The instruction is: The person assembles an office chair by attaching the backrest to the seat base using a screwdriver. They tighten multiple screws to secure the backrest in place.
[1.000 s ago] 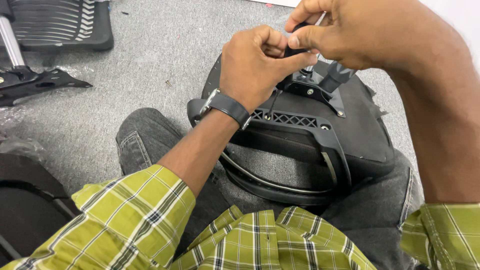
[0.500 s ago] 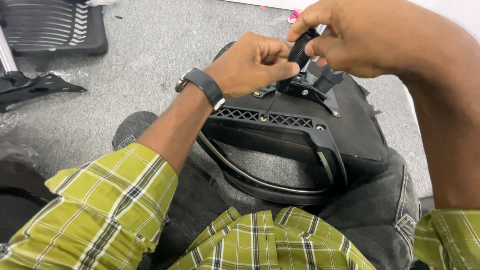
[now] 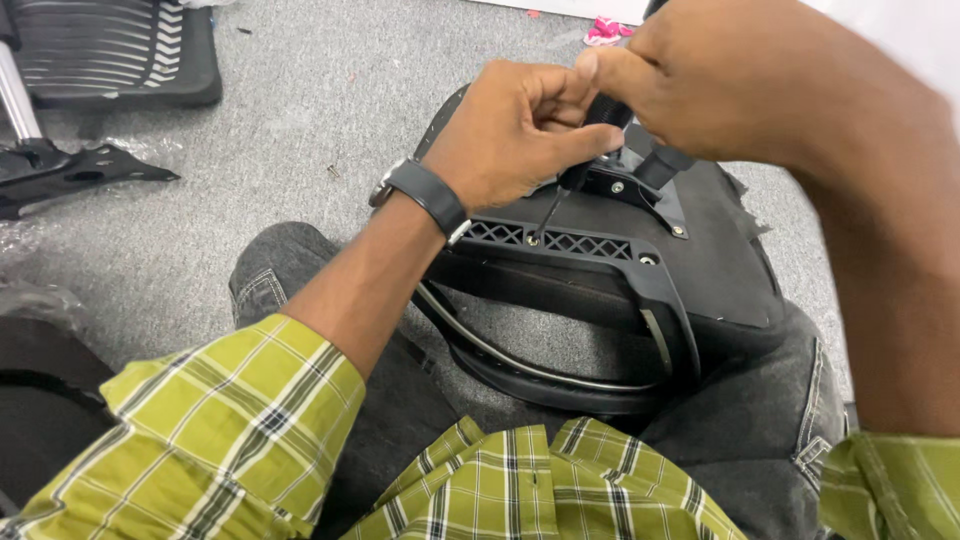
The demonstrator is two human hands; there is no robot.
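An upturned black office chair seat (image 3: 700, 270) rests on my lap, its armrest bracket (image 3: 585, 245) facing me. Both hands hold a black-handled screwdriver (image 3: 592, 135) whose thin shaft points down to a screw in the bracket. My left hand (image 3: 515, 130), with a dark watch on the wrist, wraps the lower part of the handle. Around the top of the handle closes my right hand (image 3: 730, 85). A curved black armrest loop (image 3: 540, 375) hangs below the bracket.
A black ribbed chair part (image 3: 110, 50) lies on the grey carpet at the top left, with a black metal bracket (image 3: 75, 170) and a chrome tube (image 3: 15, 95) beside it. A pink scrap (image 3: 607, 30) lies at the top. Another dark part (image 3: 35, 400) sits at my left.
The screwdriver has come down from above the seat, so its tip now meets a screw in the armrest bracket. Both hands followed it and stayed closed on the handle.
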